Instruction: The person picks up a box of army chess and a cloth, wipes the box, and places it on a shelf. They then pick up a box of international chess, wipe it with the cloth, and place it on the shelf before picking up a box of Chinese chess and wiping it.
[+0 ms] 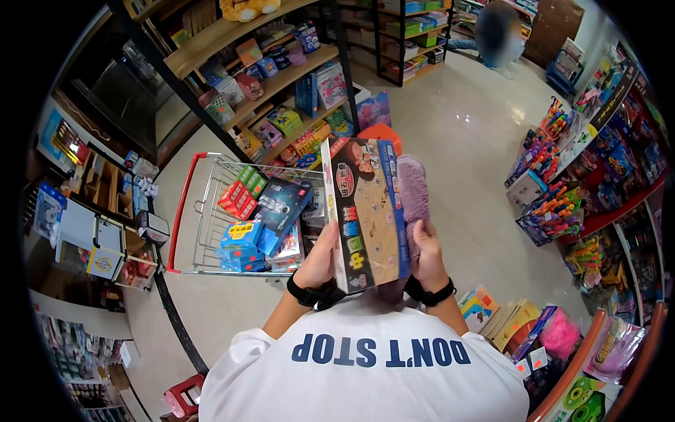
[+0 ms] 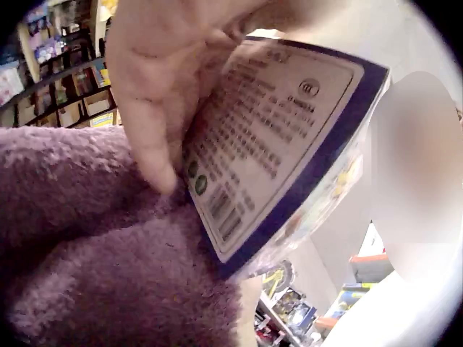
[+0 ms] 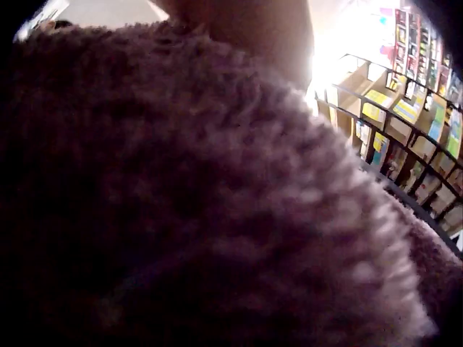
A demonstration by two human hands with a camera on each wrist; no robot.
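Note:
A boxed board game (image 1: pixel 369 211), with a black side panel and Chinese lettering, is held up before the chest in the head view. The left hand (image 1: pixel 320 257) grips its left edge. In the left wrist view, the box's printed back (image 2: pixel 268 130) shows beside that hand's fingers. A fluffy purple item (image 1: pixel 413 186) lies along the right edge of the box. The right hand (image 1: pixel 429 257) holds the lower end of this item, thumb on top. Purple fluff (image 3: pixel 202 181) fills most of the right wrist view and hides the right fingers there.
A red-handled shopping cart (image 1: pixel 188 211) stands to the left, loaded with several boxes. Behind it rises a shelf (image 1: pixel 246 105) of toys and boxes. Display racks (image 1: pixel 552 190) line the right side, with packaged goods (image 1: pixel 520 330) lower down. A person (image 1: pixel 499 35) is at the back.

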